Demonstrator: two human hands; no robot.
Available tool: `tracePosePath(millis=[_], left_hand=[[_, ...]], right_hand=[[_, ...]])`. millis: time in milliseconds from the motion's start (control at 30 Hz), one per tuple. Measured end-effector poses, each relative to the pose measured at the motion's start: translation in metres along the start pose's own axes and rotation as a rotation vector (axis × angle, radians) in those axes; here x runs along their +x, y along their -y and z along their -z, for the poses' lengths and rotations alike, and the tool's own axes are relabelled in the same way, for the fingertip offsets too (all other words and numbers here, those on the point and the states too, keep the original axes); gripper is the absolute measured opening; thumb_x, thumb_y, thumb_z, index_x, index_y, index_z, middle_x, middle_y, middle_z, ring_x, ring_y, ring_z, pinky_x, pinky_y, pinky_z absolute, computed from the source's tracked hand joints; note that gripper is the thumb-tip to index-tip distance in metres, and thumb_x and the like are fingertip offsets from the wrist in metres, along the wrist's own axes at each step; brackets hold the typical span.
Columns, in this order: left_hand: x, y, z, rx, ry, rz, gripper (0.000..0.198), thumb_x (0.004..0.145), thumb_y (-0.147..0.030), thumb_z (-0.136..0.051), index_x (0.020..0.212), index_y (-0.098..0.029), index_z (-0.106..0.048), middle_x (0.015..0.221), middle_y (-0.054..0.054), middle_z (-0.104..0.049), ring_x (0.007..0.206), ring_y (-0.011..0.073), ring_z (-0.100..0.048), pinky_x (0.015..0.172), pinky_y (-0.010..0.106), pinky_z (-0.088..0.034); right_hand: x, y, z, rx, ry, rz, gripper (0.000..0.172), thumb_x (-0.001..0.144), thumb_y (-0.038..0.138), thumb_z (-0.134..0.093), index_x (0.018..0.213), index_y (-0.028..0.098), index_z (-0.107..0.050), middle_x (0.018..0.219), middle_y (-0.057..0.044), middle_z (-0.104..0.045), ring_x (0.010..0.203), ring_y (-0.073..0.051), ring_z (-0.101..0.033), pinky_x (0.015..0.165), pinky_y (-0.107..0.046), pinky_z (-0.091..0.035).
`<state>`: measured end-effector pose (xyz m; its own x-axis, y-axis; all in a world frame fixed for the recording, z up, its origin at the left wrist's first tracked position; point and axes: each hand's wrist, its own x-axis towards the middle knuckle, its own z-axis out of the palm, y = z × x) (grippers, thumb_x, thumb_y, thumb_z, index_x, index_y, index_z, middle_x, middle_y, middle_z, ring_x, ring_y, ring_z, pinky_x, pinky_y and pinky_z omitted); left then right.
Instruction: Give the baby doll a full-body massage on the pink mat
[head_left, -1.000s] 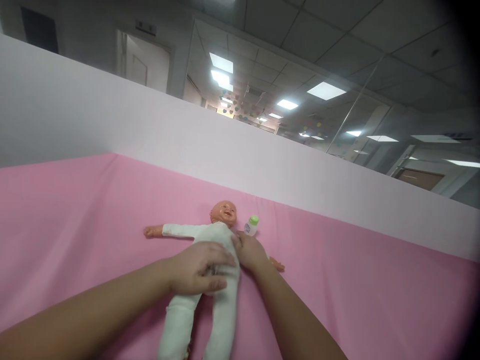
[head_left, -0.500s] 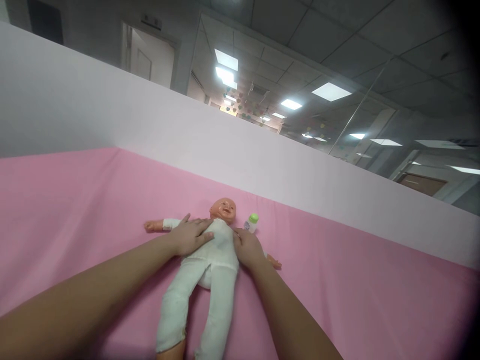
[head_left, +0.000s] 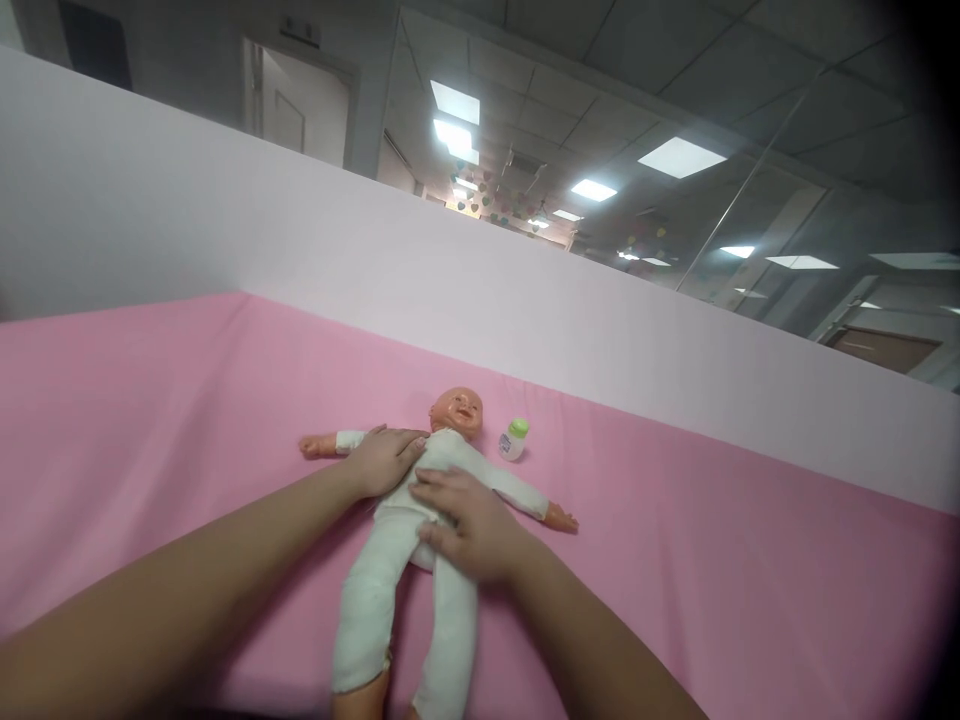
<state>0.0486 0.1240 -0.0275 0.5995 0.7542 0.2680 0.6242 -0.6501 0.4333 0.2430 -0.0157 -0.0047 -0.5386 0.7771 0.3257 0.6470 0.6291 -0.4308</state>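
On a smooth pink sheet, near its middle, a baby doll lies face up, arms spread sideways and legs extended toward the viewer. Its head is hard, glossy, orange-tan plastic; its soft trunk and limbs are clothed in a matte off-white fabric suit, slightly wrinkled at the hips. Bare plastic hands protrude from both sleeves. Left hand: open, fingers extended, palm pressed flat on the doll's shoulder and upper chest. Right hand: open, fingers loosely spread, resting flat across the doll's belly and hip; neither hand grips anything. Beside the doll's head, apart from it, stands a small, rounded white bottle with a green cap and a printed label. Behind the sheet rises a plain, pale pink partition with a straight upper edge.
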Motion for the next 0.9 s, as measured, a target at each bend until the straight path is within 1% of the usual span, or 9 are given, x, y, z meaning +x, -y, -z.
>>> tracePosePath(millis=[133,200,333,433,533,633,767,833,900], left_hand=[[0.0,0.0,0.002,-0.013,-0.005,0.0,0.062,0.104,-0.057,-0.021,0.138,-0.026,-0.062,0.143,0.006,-0.063,0.133,0.0296,-0.056,0.12,0.058,-0.026],[-0.001,-0.004,0.004,-0.058,-0.038,-0.032,0.061,0.103,-0.059,-0.027,0.137,-0.024,-0.064,0.14,0.007,-0.065,0.131,0.0298,-0.058,0.12,0.054,-0.031],[-0.015,-0.026,0.012,-0.262,-0.122,-0.272,0.056,0.096,-0.058,-0.052,0.133,-0.018,-0.067,0.139,0.009,-0.065,0.132,0.0283,-0.056,0.116,0.04,-0.04],[-0.032,-0.053,0.015,-0.428,0.014,-0.508,0.045,0.096,-0.049,-0.056,0.128,-0.022,-0.071,0.13,0.008,-0.071,0.124,0.0265,-0.063,0.111,0.038,-0.045],[-0.044,-0.074,0.014,-0.469,0.201,-0.67,0.038,0.096,-0.049,-0.058,0.122,-0.027,-0.075,0.12,0.005,-0.076,0.119,0.0264,-0.066,0.118,0.041,-0.039],[-0.044,-0.078,0.012,-0.305,0.261,-0.62,0.042,0.096,-0.055,-0.056,0.128,-0.033,-0.072,0.135,0.003,-0.069,0.137,0.0311,-0.053,0.126,0.05,-0.023],[-0.032,-0.063,0.011,-0.089,0.236,-0.414,0.052,0.102,-0.06,-0.039,0.147,-0.04,-0.055,0.163,-0.001,-0.037,0.154,0.0328,-0.026,0.126,0.06,-0.006],[-0.024,-0.053,0.01,-0.054,0.21,-0.332,0.055,0.103,-0.062,-0.034,0.152,-0.04,-0.048,0.166,-0.001,-0.031,0.156,0.0324,-0.02,0.125,0.061,-0.005],[-0.017,-0.043,0.008,-0.043,0.174,-0.268,0.057,0.103,-0.063,-0.033,0.151,-0.038,-0.05,0.164,0.0,-0.036,0.156,0.0319,-0.02,0.125,0.059,-0.01]], right_hand=[[0.001,-0.035,0.005,-0.044,-0.094,-0.241,0.056,0.101,0.05,-0.049,0.153,0.029,-0.047,0.164,-0.004,-0.036,0.153,-0.025,-0.03,0.126,-0.047,-0.024],[0.0,-0.05,0.008,-0.056,-0.131,-0.317,0.058,0.103,0.051,-0.046,0.155,0.026,-0.044,0.165,-0.005,-0.035,0.154,-0.025,-0.029,0.126,-0.046,-0.024],[-0.002,-0.067,0.017,-0.083,-0.125,-0.5,0.051,0.106,0.051,-0.033,0.152,0.034,-0.047,0.145,-0.003,-0.061,0.131,-0.025,-0.058,0.108,-0.042,-0.044],[-0.003,-0.072,0.023,-0.164,-0.081,-0.628,0.05,0.106,0.053,-0.028,0.139,0.033,-0.061,0.122,-0.005,-0.074,0.109,-0.026,-0.068,0.09,-0.038,-0.049],[-0.001,-0.075,0.023,-0.218,-0.07,-0.654,0.053,0.106,0.053,-0.026,0.129,0.029,-0.067,0.114,-0.007,-0.075,0.1,-0.026,-0.069,0.083,-0.036,-0.048],[0.0,-0.076,0.022,-0.216,-0.067,-0.659,0.052,0.106,0.051,-0.026,0.128,0.028,-0.067,0.115,-0.007,-0.075,0.099,-0.026,-0.069,0.083,-0.036,-0.047],[0.0,-0.076,0.021,-0.196,-0.086,-0.639,0.049,0.106,0.05,-0.028,0.132,0.028,-0.065,0.118,-0.008,-0.074,0.106,-0.025,-0.068,0.084,-0.035,-0.047],[0.0,-0.075,0.02,-0.192,-0.098,-0.625,0.049,0.107,0.049,-0.029,0.133,0.028,-0.064,0.12,-0.007,-0.073,0.107,-0.025,-0.068,0.086,-0.036,-0.047],[0.0,-0.074,0.02,-0.186,-0.109,-0.619,0.047,0.107,0.047,-0.03,0.134,0.028,-0.064,0.121,-0.007,-0.073,0.109,-0.025,-0.067,0.088,-0.036,-0.047]])
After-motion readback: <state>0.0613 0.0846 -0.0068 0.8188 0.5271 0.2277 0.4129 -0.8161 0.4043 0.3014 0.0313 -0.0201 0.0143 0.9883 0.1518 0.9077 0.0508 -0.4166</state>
